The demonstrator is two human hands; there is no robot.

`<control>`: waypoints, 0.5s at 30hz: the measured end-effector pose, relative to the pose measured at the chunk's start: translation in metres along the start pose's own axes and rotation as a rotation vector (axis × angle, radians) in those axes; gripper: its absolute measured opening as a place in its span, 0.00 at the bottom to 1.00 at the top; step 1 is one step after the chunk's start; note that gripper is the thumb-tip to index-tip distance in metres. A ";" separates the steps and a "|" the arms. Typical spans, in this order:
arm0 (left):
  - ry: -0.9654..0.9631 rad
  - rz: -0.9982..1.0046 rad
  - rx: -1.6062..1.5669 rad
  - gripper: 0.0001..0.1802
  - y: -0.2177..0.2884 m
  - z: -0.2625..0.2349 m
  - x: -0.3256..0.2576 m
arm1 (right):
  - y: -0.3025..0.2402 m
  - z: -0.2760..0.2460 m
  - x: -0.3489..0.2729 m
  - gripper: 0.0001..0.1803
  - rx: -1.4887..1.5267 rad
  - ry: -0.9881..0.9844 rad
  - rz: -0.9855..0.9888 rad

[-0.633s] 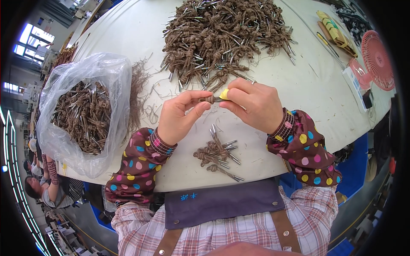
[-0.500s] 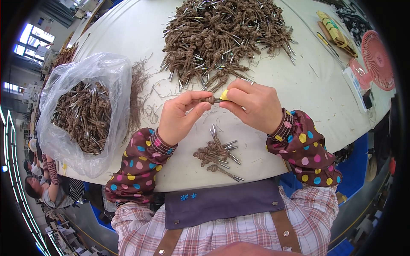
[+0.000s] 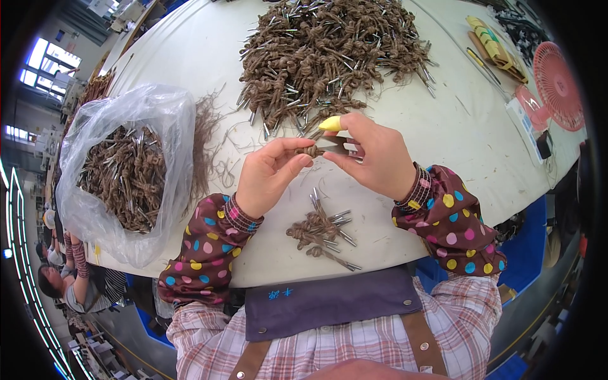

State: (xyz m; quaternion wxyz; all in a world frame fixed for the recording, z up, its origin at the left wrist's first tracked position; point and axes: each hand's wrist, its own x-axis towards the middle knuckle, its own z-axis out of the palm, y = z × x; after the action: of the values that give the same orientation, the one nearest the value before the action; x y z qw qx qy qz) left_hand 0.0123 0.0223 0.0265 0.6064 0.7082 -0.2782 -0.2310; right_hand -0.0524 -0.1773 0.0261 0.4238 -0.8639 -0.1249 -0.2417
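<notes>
My left hand (image 3: pixel 269 174) pinches a knotted brown cord (image 3: pixel 310 151) between thumb and fingertips. My right hand (image 3: pixel 380 155) has a yellow cover on one fingertip and grips metal thread snips (image 3: pixel 337 145), whose blades reach to the cord's right side. Just beyond both hands rises a large pile of knotted brown cords (image 3: pixel 329 57) with silvery tips. Closer to my body lies a small group of the same cords (image 3: pixel 313 229), their metal ends pointing mostly right.
A clear plastic bag (image 3: pixel 174 126) full of similar cords stands at the left, beside loose brown thread trimmings (image 3: pixel 204 139). On the right are a pink fan (image 3: pixel 557 85), a yellow-wrapped bundle (image 3: pixel 494 44) and a yellow-and-black tool (image 3: pixel 479 60). A person (image 3: pixel 69 278) sits at far left.
My right index finger has lifted off the cord, and the snips' blades now show between finger and thumb. My left hand keeps its pinch in nearly the same place.
</notes>
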 end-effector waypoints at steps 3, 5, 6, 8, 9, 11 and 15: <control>0.003 0.017 -0.066 0.14 -0.005 0.002 0.001 | -0.003 0.007 -0.004 0.22 -0.096 0.050 -0.135; 0.065 0.070 0.047 0.13 -0.005 0.004 0.002 | -0.003 0.009 -0.006 0.24 -0.127 0.071 -0.149; 0.065 0.069 0.045 0.13 -0.004 0.005 0.002 | -0.002 0.009 -0.006 0.24 -0.163 0.053 -0.148; 0.087 0.148 0.226 0.12 -0.002 0.006 0.001 | -0.002 0.008 -0.007 0.24 -0.197 0.033 -0.149; 0.088 0.147 0.225 0.12 -0.003 0.006 0.001 | -0.003 0.007 -0.007 0.19 -0.220 0.022 -0.132; 0.097 0.148 0.209 0.12 -0.006 0.006 0.000 | -0.006 0.006 -0.007 0.15 -0.242 0.009 -0.115; 0.100 0.153 0.253 0.13 -0.013 0.004 0.000 | -0.007 0.009 -0.008 0.15 -0.313 0.009 -0.181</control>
State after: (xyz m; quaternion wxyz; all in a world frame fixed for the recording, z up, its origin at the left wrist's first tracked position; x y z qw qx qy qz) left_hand 0.0113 0.0208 0.0126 0.5410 0.7663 -0.3279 -0.1117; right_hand -0.0591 -0.1658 0.0223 0.2613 -0.9035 -0.1612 -0.2992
